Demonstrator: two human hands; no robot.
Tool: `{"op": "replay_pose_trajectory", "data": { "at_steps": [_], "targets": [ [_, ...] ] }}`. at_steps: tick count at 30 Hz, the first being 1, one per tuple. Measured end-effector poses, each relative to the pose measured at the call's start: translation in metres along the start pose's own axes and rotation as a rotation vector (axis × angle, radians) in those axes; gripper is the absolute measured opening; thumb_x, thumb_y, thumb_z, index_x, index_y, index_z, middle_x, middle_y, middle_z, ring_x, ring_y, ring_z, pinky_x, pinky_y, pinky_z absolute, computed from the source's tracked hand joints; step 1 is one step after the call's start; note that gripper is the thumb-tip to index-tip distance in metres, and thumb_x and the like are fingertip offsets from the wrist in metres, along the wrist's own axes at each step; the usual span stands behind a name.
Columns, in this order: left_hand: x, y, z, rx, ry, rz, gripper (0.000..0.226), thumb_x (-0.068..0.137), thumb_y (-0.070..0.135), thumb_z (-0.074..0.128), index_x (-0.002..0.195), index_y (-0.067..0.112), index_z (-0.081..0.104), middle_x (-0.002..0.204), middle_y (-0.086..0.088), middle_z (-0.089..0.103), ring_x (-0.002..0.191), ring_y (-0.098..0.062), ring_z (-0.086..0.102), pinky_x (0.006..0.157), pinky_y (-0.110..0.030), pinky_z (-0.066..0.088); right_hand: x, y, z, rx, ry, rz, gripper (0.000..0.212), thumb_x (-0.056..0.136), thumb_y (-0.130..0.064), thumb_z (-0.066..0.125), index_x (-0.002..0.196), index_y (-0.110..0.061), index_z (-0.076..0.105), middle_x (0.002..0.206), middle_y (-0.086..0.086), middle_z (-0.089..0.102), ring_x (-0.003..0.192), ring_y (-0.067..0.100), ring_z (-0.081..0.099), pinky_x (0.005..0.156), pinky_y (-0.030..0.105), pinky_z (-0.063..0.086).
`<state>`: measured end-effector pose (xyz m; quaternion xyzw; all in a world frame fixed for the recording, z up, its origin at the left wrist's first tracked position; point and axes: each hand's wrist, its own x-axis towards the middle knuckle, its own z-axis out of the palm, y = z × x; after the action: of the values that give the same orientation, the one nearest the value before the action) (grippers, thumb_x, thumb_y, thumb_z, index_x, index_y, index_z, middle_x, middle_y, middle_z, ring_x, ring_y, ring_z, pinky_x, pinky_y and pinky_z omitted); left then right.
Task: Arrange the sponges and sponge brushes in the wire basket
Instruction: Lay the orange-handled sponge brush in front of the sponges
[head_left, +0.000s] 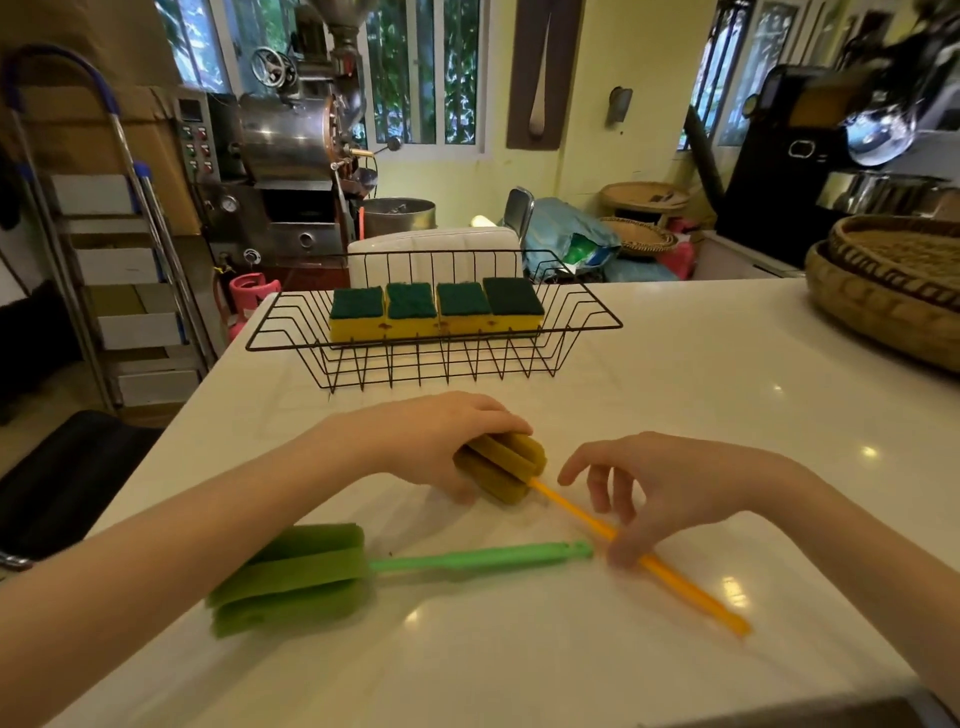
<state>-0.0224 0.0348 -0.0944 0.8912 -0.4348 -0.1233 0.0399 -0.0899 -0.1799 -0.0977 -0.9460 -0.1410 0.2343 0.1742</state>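
A black wire basket (291, 325) stands at the back of the white table and holds several yellow sponges with green tops (436, 312) in a row. My left hand (431, 436) is closed over the mustard sponge head of an orange-handled sponge brush (506, 465). My right hand (670, 488) pinches that brush's orange handle (691, 592) partway along. A green sponge brush (311, 571) lies flat on the table in front of my left forearm, its handle pointing right.
Stacked woven trays (883, 280) sit at the table's right edge. A white box (436, 254) stands right behind the basket. A stepladder (104, 249) and a metal roasting machine (291, 150) stand beyond the table on the left.
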Motion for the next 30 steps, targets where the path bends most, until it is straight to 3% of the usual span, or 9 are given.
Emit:
{"op": "replay_pose_trajectory", "data": {
  "at_steps": [2,5,9,14,17,21,25,28,30],
  "targets": [
    [0.002,0.0,0.001,0.028,0.026,-0.002,0.065,0.076,0.024,0.065,0.132,0.031,0.033,0.131,0.003,0.045,0.118,-0.017,0.041,0.1,-0.034,0.038,-0.001,0.001,0.0,0.048,-0.035,0.005,0.057,0.063,-0.025,0.079,0.112,-0.038,0.051,0.093,-0.005,0.06,0.086,0.024,0.065,0.073,0.035,0.058],
    [0.002,0.0,0.001,0.067,0.055,-0.001,0.058,0.077,0.025,0.064,0.129,0.029,0.038,0.122,0.002,0.051,0.11,-0.017,0.046,0.093,-0.032,0.042,-0.003,0.001,0.0,0.097,-0.056,0.014,0.05,0.068,-0.013,0.074,0.111,-0.031,0.055,0.088,-0.004,0.056,0.084,0.026,0.063,0.06,0.028,0.058],
    [0.003,-0.001,-0.002,0.078,0.039,0.003,0.055,0.077,0.027,0.064,0.127,0.029,0.041,0.121,0.002,0.054,0.106,-0.015,0.048,0.094,-0.036,0.044,-0.002,0.001,-0.005,0.09,-0.072,0.022,0.046,0.072,-0.011,0.069,0.113,-0.027,0.056,0.088,-0.003,0.054,0.082,0.018,0.058,0.06,0.027,0.057],
    [0.003,-0.005,-0.017,0.074,0.056,0.001,0.054,0.079,0.027,0.063,0.128,0.027,0.04,0.123,0.002,0.054,0.106,-0.014,0.047,0.094,-0.028,0.04,0.001,0.001,-0.024,0.03,-0.026,0.014,0.039,0.077,-0.015,0.067,0.111,-0.03,0.056,0.087,-0.006,0.054,0.084,0.021,0.059,0.059,0.023,0.051],
    [0.001,-0.01,-0.029,0.036,0.114,-0.016,0.058,0.077,0.028,0.066,0.129,0.028,0.039,0.125,0.004,0.053,0.109,-0.014,0.048,0.093,-0.027,0.04,0.004,-0.003,-0.038,-0.012,0.025,-0.004,0.036,0.079,-0.017,0.066,0.112,-0.03,0.056,0.086,-0.008,0.054,0.091,0.025,0.061,0.062,0.024,0.05],
    [-0.003,-0.022,-0.046,-0.01,0.205,-0.038,0.06,0.075,0.029,0.069,0.128,0.03,0.039,0.124,0.004,0.052,0.108,-0.013,0.048,0.093,-0.026,0.042,0.014,-0.009,-0.058,-0.08,0.095,-0.023,0.031,0.082,-0.02,0.064,0.109,-0.031,0.057,0.086,-0.011,0.055,0.091,0.018,0.059,0.071,0.025,0.049],
    [-0.007,-0.038,-0.062,-0.085,0.322,-0.048,0.056,0.073,0.03,0.07,0.123,0.029,0.045,0.117,0.005,0.054,0.102,-0.01,0.049,0.087,-0.022,0.043,0.028,-0.013,-0.077,-0.131,0.206,-0.047,0.026,0.083,-0.02,0.063,0.108,-0.029,0.058,0.084,-0.013,0.055,0.089,0.012,0.057,0.067,0.014,0.041],
    [-0.011,-0.05,-0.072,-0.124,0.42,-0.063,0.053,0.071,0.029,0.072,0.119,0.029,0.049,0.111,0.006,0.057,0.1,-0.011,0.053,0.087,-0.024,0.046,0.04,-0.017,-0.091,-0.175,0.342,-0.093,0.025,0.083,-0.018,0.063,0.106,-0.026,0.061,0.085,-0.01,0.057,0.087,0.014,0.058,0.066,0.016,0.041],
    [-0.014,-0.059,-0.077,-0.181,0.5,-0.073,0.05,0.071,0.027,0.072,0.117,0.029,0.051,0.107,0.007,0.058,0.099,-0.01,0.054,0.082,-0.017,0.044,0.05,-0.019,-0.102,-0.19,0.432,-0.131,0.024,0.083,-0.018,0.063,0.105,-0.026,0.063,0.084,-0.01,0.059,0.084,0.014,0.059,0.068,0.018,0.043]
  ]
}}
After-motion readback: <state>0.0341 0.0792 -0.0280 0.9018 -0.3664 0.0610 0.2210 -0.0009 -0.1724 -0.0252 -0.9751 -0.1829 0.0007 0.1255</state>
